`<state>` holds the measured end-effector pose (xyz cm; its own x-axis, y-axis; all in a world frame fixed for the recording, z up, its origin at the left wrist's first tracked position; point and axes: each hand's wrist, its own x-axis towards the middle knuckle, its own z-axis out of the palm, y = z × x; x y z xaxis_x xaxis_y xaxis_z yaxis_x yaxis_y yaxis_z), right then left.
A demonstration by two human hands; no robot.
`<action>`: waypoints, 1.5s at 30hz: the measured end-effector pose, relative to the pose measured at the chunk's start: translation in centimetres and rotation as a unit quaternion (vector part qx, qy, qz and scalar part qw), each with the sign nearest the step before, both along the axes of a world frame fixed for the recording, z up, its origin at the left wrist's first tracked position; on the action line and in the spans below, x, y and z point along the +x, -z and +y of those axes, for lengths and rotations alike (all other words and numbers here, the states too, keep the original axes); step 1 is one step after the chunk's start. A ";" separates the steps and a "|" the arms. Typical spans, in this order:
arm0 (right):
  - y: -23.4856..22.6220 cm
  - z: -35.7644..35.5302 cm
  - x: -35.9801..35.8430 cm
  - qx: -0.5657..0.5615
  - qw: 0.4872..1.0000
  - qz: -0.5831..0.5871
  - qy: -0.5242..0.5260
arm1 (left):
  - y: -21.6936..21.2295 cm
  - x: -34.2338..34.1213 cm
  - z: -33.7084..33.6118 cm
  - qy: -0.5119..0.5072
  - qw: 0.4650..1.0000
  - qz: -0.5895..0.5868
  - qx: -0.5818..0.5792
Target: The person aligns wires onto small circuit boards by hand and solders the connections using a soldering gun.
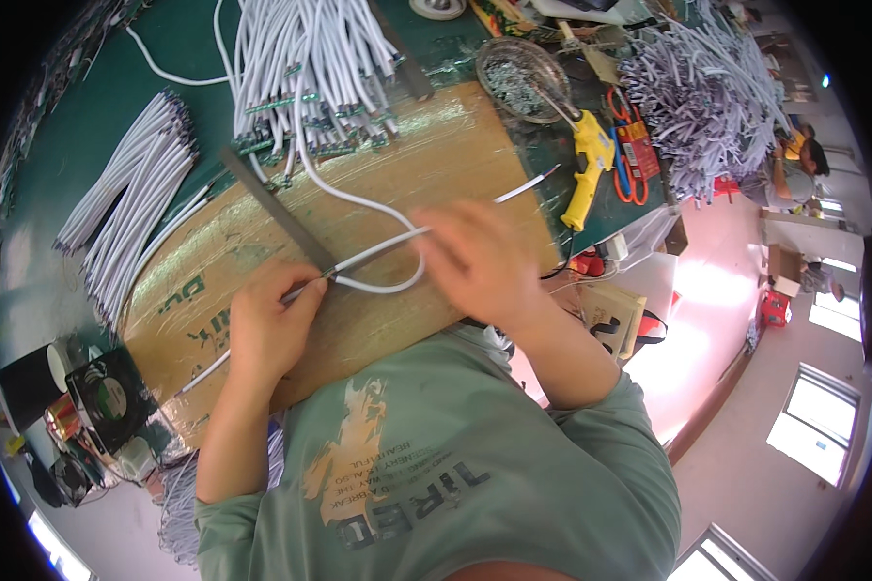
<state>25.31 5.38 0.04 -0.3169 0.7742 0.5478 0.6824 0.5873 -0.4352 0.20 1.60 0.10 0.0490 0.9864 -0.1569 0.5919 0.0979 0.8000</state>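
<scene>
My left hand (273, 315) is closed, thumb against forefinger, pinching white cable where two lengths meet at a thin dark end. One cable (383, 289) bends from that point in a loop and runs up to the bundle at the back. The other, a straight white cable (373, 249), leads to my right hand (480, 259), which is slightly blurred with its fingertips closed around it. Beyond those fingers its wire-tipped end (523, 188) sticks out. Below my left hand another white length (203, 373) shows. A flat grey metal strip (279, 211) lies by the joint.
Under my hands is a tape-covered cardboard sheet (436, 136). White cables with green tips (310, 68) are heaped behind it, and a second bundle (140, 194) lies left. At right are a yellow glue gun (588, 169), a bowl of small parts (521, 82), orange-handled scissors (630, 145) and more cables (702, 102).
</scene>
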 end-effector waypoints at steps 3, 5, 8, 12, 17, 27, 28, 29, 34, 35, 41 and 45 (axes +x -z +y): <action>-1.1 1.4 5.3 -0.110 0.976 0.028 0.186 | -0.3 0.0 -0.1 -0.005 1.000 0.004 0.000; -1.9 2.3 8.6 -0.181 0.926 0.035 0.329 | -0.1 0.0 0.0 0.001 1.000 0.005 0.000; -0.4 3.1 13.5 -0.221 0.865 -0.052 0.448 | 0.4 -0.1 -0.1 0.004 1.000 0.001 0.026; 1.0 3.3 15.3 -0.321 0.816 -0.085 0.473 | 0.4 -0.1 0.0 0.010 1.000 0.009 0.018; 0.7 3.6 15.2 -0.319 0.824 -0.062 0.464 | 0.1 0.1 -0.1 0.015 1.000 0.009 0.020; 1.5 0.5 13.3 -0.172 0.824 0.490 0.227 | 0.5 0.1 -0.2 -0.001 1.000 -0.005 0.025; 1.3 -0.3 12.8 -0.252 0.792 0.517 0.203 | 0.5 0.1 -0.2 -0.009 1.000 -0.006 0.014; 1.1 -0.9 12.3 -0.330 0.752 0.541 0.179 | 0.5 0.2 -0.2 -0.005 1.000 -0.007 0.015; 0.9 -2.6 7.9 -0.379 0.702 0.599 0.061 | 0.4 0.4 0.1 -0.016 1.000 -0.006 0.002; 1.4 -3.2 7.7 -0.388 0.702 0.597 0.005 | 0.4 0.4 0.1 -0.013 1.000 -0.007 0.002; 1.9 -5.4 5.4 -0.461 0.681 0.545 -0.165 | 0.0 -0.2 -0.6 -0.031 0.999 0.018 -0.019; -0.8 -5.4 4.8 -0.548 0.714 0.398 -0.178 | 0.1 -0.2 -0.6 -0.019 1.000 0.003 -0.018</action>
<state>30.13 0.02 0.88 -0.5273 0.8237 -0.2086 -0.1454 -0.3293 -0.9330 -0.03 1.03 -0.01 0.0098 0.9814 -0.1918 0.5918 0.1489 0.7922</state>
